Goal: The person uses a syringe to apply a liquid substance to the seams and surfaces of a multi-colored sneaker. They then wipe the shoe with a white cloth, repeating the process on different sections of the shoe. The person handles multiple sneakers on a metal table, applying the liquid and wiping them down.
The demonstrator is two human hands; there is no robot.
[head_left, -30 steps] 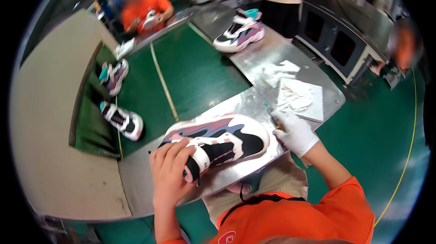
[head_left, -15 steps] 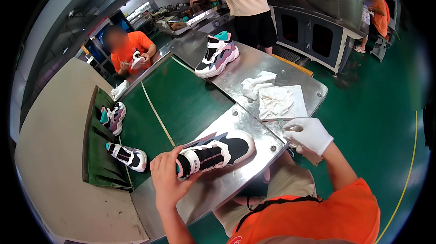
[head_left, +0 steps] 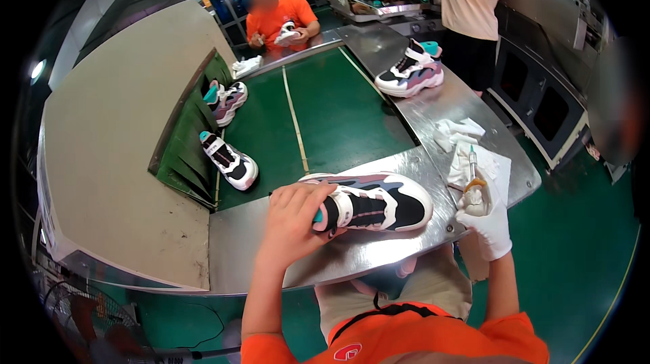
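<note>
A white, black and purple sneaker (head_left: pixel 399 201) lies on the metal tabletop, its toe pointing right. My bare left hand (head_left: pixel 296 218) is closed over the heel and collar of this shoe. Past the toe, at the table's right edge, my white-gloved right hand (head_left: pixel 489 225) is closed round a slim dispenser (head_left: pixel 472 164) with a clear tube, a green tip and an amber part lower down. The glove hides the rest of it. Beneath that tool are a white pad (head_left: pixel 500 167) and a crumpled white cloth (head_left: pixel 455 132).
A matching sneaker (head_left: pixel 412 73) stands on the metal ledge (head_left: pixel 467 103). Two more, a far shoe (head_left: pixel 227 103) and a nearer shoe (head_left: pixel 230 162), sit on the green belt (head_left: pixel 332 106) by a flap curtain (head_left: pixel 183 140). A co-worker (head_left: pixel 281 18) holds a shoe across the belt.
My view has swung left. The right hand has turned so that the dispenser now shows, pointing away from me over the white pad. The left hand still grips the sneaker.
</note>
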